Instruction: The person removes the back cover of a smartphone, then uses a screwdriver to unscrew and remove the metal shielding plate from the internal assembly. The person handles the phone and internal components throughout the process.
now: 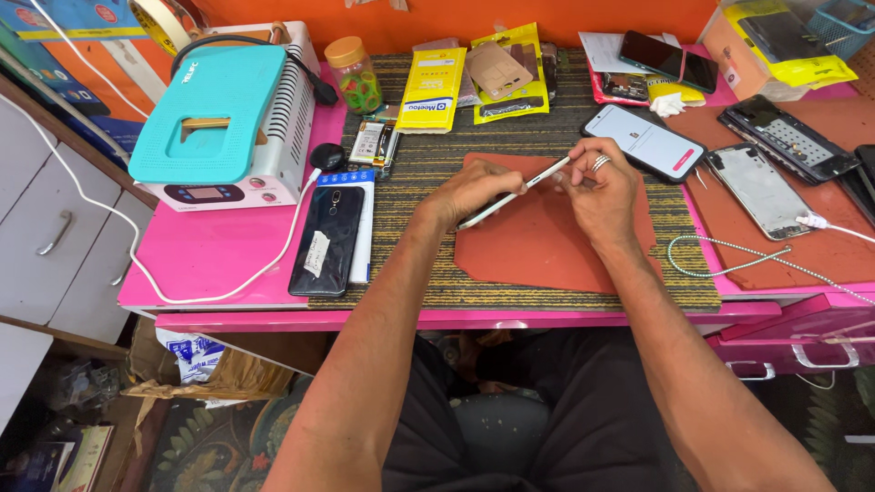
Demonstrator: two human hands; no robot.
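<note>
At eleven o'clock from the hands, a small clear jar (355, 75) with an orange lid stands on the pink table (210, 251), holding a tangle of green and red bits too small to tell apart. At two o'clock, at the far corner, a box (740, 50) holds a yellow packet with a dark panel inside.

The white phone (513, 193) is held edge-on above the rust-coloured mat (547, 246), near the middle of the striped work pad (428, 164), so only its thin pale side shows, slanting from seven o'clock up to one o'clock. The left hand (469, 189) wraps its lower end, fingers closed around the body. The right hand (602, 187), wearing a ring, pinches the upper end between thumb and fingertips.
</note>
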